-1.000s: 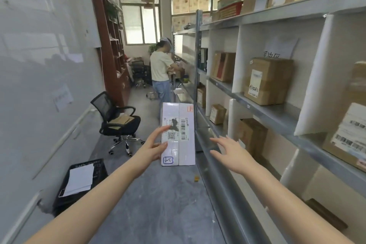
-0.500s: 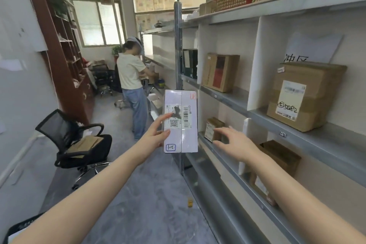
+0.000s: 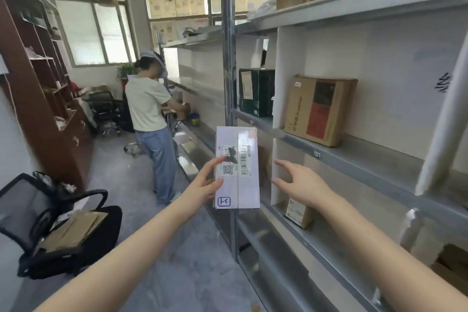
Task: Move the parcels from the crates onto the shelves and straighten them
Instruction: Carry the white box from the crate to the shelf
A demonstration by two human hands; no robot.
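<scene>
Left grip [image 3: 202,186] pinches the parcel [image 3: 238,167] at its left edge. Thumb and 1 finger sit on the label face; the other fingers are hidden behind it. Parcel is upright, label toward you, in the air in front of the steel post [image 3: 229,83] and on no shelf yet. Right grip [image 3: 302,185] is spread wide and holds nothing. Its fingertips are just beside the white divider [image 3: 288,152] of the lower bay; can't tell if they touch.

Step, my read: carry to shelf, placement not started. Lower shelf [image 3: 304,238] has 1 small box [image 3: 297,213] right of the divider. Middle shelf [image 3: 354,167] has 1 brown box [image 3: 319,111] and 1 dark box [image 3: 255,91] in the next bay. Both shelves show free room.

Next move calls for:
- picking a bay and swinging the parcel right, clear of the post
- getting your right grip on its free edge first, since a 1-sided pinch may let it twist
- setting it down and squaring it to the shelf front

Pose: both arms stretched forward, left coming in from lower left, right from lower right, with the parcel between the 2 hands.
</scene>
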